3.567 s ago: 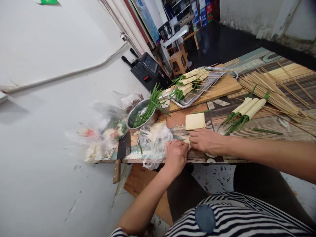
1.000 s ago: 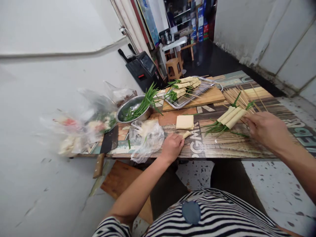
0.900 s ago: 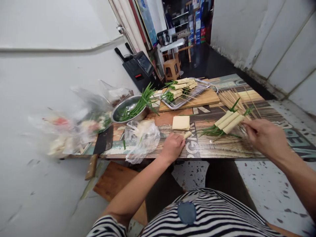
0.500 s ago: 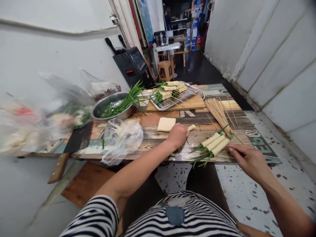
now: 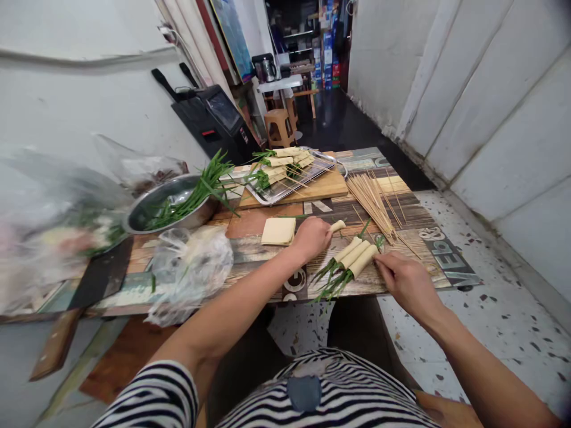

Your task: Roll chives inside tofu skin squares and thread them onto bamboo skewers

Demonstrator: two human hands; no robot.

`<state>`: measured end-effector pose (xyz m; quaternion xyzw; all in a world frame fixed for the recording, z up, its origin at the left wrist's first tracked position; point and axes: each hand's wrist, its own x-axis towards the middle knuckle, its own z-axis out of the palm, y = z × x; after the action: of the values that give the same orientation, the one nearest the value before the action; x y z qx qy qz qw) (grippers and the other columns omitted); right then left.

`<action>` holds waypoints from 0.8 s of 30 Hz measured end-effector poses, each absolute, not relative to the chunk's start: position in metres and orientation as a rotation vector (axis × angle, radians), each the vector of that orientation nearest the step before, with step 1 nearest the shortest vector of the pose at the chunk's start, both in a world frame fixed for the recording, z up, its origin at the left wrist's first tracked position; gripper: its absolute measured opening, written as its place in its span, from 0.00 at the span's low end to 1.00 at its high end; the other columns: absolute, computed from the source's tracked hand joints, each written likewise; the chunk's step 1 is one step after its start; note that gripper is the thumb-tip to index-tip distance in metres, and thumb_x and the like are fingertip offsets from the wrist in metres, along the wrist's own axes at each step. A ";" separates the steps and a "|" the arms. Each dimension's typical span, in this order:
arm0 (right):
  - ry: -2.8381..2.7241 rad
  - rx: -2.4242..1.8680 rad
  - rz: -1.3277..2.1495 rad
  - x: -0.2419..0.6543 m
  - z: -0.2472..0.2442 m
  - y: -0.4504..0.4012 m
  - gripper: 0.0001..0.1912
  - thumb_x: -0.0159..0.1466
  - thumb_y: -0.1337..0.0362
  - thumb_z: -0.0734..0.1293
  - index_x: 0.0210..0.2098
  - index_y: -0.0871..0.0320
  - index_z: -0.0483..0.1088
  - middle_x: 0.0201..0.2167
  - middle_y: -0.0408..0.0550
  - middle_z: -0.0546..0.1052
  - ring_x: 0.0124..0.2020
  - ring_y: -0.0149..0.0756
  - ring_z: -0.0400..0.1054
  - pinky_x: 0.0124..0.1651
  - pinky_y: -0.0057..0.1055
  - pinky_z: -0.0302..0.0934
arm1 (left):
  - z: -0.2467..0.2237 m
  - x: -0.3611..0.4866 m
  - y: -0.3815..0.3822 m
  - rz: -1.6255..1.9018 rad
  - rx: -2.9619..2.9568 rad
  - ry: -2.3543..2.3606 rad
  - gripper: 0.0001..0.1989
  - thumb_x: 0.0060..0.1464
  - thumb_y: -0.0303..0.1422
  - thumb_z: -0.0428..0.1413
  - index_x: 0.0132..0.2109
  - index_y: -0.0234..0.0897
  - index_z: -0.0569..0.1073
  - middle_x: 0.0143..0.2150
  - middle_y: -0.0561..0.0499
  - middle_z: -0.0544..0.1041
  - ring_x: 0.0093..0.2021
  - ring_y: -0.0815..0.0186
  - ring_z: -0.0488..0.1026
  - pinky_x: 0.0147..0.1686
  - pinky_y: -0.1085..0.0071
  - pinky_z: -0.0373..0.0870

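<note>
In the head view, most of the slim pale roll (image 5: 338, 226) is covered by my left hand (image 5: 314, 236); only its end shows, at two o'clock. The clear bags (image 5: 40, 238) over at nine o'clock are blurred and cut off by the edge, their contents hard to make out, and the crumpled plastic bag (image 5: 191, 267) blurs what it holds. My left fingers are curled closed around that roll. My right hand (image 5: 404, 279) has thumb and forefinger brought close at the near end of the three greens-filled rolls (image 5: 354, 257), which lie at four o'clock from my left hand; whether they pinch a thin stick or merely touch the roll, I can't tell. From my left hand, the stack of pale sheets (image 5: 278, 230) sits just beside at nine, the loaded tray (image 5: 269, 201) at eleven; loose skewers (image 5: 372, 202) lie at eleven from my right.
</note>
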<state>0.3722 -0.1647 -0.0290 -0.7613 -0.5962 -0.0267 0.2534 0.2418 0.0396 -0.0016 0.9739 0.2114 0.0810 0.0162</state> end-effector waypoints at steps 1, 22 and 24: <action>-1.618 -2.082 -0.086 0.372 -0.029 -0.163 0.15 0.67 0.65 0.56 0.36 0.59 0.74 0.33 0.51 0.76 0.35 0.36 0.70 0.38 0.29 0.61 | -0.002 0.242 0.040 0.256 3.032 0.644 0.13 0.58 0.31 0.52 0.29 0.32 0.77 0.29 0.44 0.78 0.33 0.64 0.73 0.36 0.70 0.63; -1.679 -2.219 -0.127 0.364 -0.022 -0.142 0.14 0.66 0.68 0.57 0.35 0.60 0.74 0.29 0.48 0.75 0.31 0.34 0.68 0.34 0.28 0.56 | -0.006 0.241 0.050 0.293 2.967 0.433 0.12 0.57 0.28 0.52 0.29 0.33 0.76 0.29 0.46 0.79 0.31 0.64 0.73 0.37 0.69 0.63; -1.696 -2.233 -0.112 0.365 -0.022 -0.134 0.14 0.66 0.68 0.57 0.35 0.61 0.74 0.30 0.49 0.75 0.31 0.34 0.69 0.35 0.28 0.56 | -0.007 0.241 0.050 0.294 2.959 0.421 0.11 0.57 0.28 0.51 0.29 0.33 0.76 0.30 0.46 0.79 0.32 0.65 0.73 0.38 0.69 0.63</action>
<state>0.3646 -0.1345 -0.0216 -0.7846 -0.5959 -0.0392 0.1667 0.2410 0.0496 -0.0065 0.9829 0.1399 0.0977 0.0691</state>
